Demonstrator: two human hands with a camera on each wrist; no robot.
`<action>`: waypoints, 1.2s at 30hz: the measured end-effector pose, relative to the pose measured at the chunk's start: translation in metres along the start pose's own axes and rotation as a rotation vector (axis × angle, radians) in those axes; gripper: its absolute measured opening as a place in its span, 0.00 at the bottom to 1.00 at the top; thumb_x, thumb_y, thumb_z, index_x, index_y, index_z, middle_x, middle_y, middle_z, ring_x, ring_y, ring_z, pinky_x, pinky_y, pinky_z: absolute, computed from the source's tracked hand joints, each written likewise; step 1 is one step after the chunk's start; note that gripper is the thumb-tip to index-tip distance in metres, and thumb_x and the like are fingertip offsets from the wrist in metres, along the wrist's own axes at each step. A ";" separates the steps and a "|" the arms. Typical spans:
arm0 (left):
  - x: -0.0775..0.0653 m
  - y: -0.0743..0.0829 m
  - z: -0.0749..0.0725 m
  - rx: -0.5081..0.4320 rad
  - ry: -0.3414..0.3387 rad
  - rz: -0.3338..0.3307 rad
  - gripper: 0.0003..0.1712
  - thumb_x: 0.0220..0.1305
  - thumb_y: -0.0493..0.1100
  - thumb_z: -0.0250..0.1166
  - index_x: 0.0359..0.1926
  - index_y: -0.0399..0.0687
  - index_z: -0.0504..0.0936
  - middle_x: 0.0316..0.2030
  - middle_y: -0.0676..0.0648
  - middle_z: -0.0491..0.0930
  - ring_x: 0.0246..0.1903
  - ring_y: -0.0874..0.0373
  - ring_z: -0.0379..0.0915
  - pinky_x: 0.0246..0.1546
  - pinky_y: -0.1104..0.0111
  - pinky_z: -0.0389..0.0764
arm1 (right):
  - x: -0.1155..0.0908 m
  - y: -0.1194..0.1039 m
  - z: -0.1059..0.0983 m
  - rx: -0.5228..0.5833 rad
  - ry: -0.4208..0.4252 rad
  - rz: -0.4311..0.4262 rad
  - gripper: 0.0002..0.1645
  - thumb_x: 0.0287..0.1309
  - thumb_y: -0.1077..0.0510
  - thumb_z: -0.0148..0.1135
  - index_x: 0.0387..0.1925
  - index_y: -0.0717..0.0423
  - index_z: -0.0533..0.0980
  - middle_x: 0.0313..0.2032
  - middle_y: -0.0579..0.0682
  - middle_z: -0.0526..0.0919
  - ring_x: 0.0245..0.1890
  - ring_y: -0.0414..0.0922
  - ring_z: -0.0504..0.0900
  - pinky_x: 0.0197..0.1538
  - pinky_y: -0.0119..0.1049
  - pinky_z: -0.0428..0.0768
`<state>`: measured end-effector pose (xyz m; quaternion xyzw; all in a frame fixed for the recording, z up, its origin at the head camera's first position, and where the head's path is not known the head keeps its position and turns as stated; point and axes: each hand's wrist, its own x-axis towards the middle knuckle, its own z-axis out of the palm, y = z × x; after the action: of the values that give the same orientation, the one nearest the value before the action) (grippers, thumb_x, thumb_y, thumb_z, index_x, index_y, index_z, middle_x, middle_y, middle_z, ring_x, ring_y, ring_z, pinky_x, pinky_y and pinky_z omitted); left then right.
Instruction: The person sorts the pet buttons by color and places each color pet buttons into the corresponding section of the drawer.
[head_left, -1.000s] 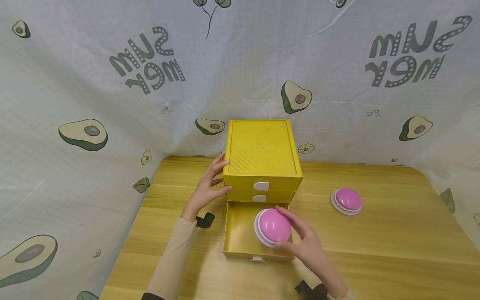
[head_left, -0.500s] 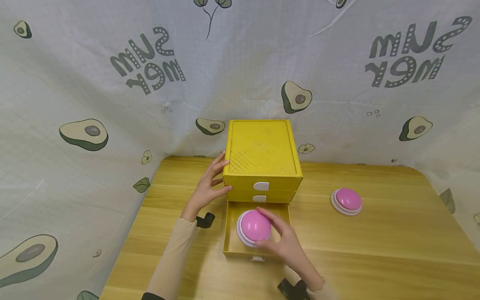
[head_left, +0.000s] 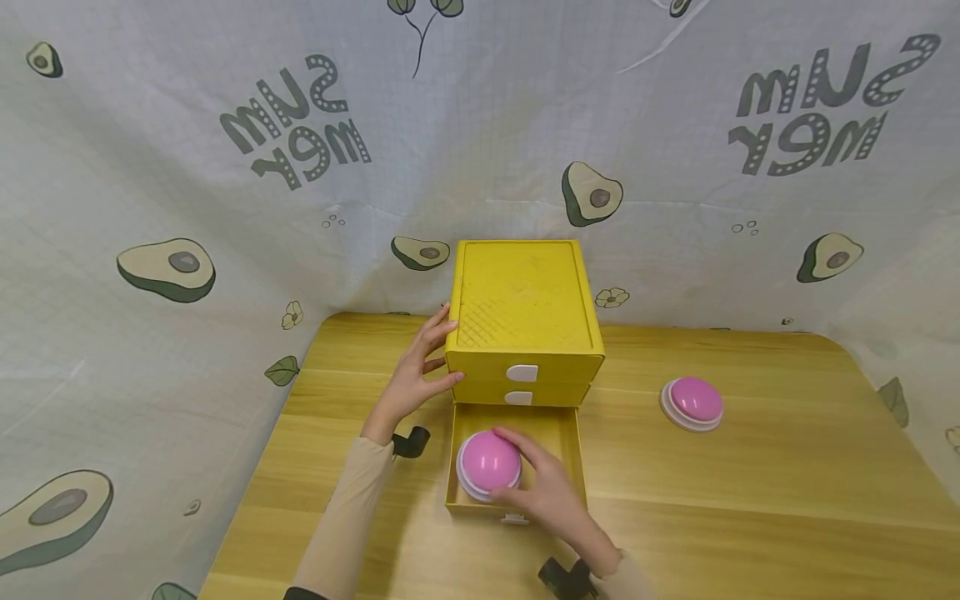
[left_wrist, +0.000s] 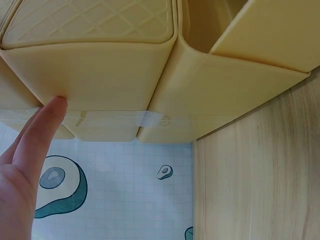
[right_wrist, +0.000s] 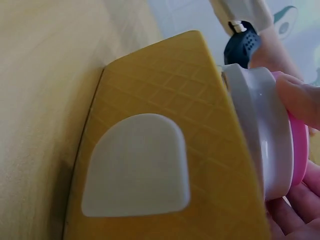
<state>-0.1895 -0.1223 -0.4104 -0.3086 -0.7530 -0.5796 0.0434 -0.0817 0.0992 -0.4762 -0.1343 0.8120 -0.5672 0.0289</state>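
Observation:
A yellow drawer cabinet (head_left: 525,292) stands at the back middle of the table, its bottom drawer (head_left: 557,427) pulled out. My right hand (head_left: 553,496) pinches a pink domed push button (head_left: 491,460) with a white base, thumb on the near side and fingers on the far side. The button sits low in the drawer's left part, tilted. In the right wrist view its white base (right_wrist: 275,135) shows past the top of the drawer front (right_wrist: 205,95). My left hand (head_left: 411,379) rests with spread fingers on the cabinet's left side; a fingertip touches that wall in the left wrist view.
Another pink push button (head_left: 696,399) with a white base lies on the wooden table (head_left: 787,467), right of the cabinet. Behind the table hangs a white cloth (head_left: 480,150) printed with avocados. White tabs (head_left: 522,373) mark the drawer fronts.
My right hand has carried the pink push button leftward across the drawer and lower into it. The left hand and the cabinet have stayed put.

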 end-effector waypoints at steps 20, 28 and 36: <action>0.000 -0.003 0.000 -0.016 -0.002 -0.001 0.39 0.56 0.26 0.67 0.66 0.41 0.59 0.73 0.41 0.46 0.62 0.33 0.58 0.52 0.42 0.71 | 0.006 0.011 0.002 0.074 -0.094 -0.070 0.36 0.49 0.69 0.70 0.61 0.61 0.70 0.60 0.57 0.74 0.61 0.56 0.69 0.62 0.47 0.67; -0.001 -0.025 0.001 -0.015 0.006 -0.002 0.42 0.56 0.27 0.68 0.68 0.49 0.60 0.74 0.46 0.45 0.63 0.37 0.59 0.53 0.43 0.72 | 0.004 0.012 -0.005 0.133 -0.056 -0.100 0.35 0.48 0.71 0.69 0.60 0.64 0.70 0.59 0.58 0.74 0.61 0.57 0.70 0.64 0.45 0.65; -0.001 -0.008 0.001 -0.016 0.000 -0.003 0.40 0.56 0.26 0.66 0.67 0.41 0.58 0.73 0.36 0.45 0.63 0.33 0.58 0.53 0.42 0.72 | -0.002 0.007 -0.023 0.155 -0.011 -0.086 0.33 0.52 0.68 0.68 0.61 0.62 0.70 0.60 0.57 0.74 0.62 0.56 0.68 0.64 0.39 0.65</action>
<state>-0.1927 -0.1228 -0.4177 -0.3078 -0.7487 -0.5858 0.0399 -0.0859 0.1228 -0.4753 -0.1694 0.7591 -0.6283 0.0192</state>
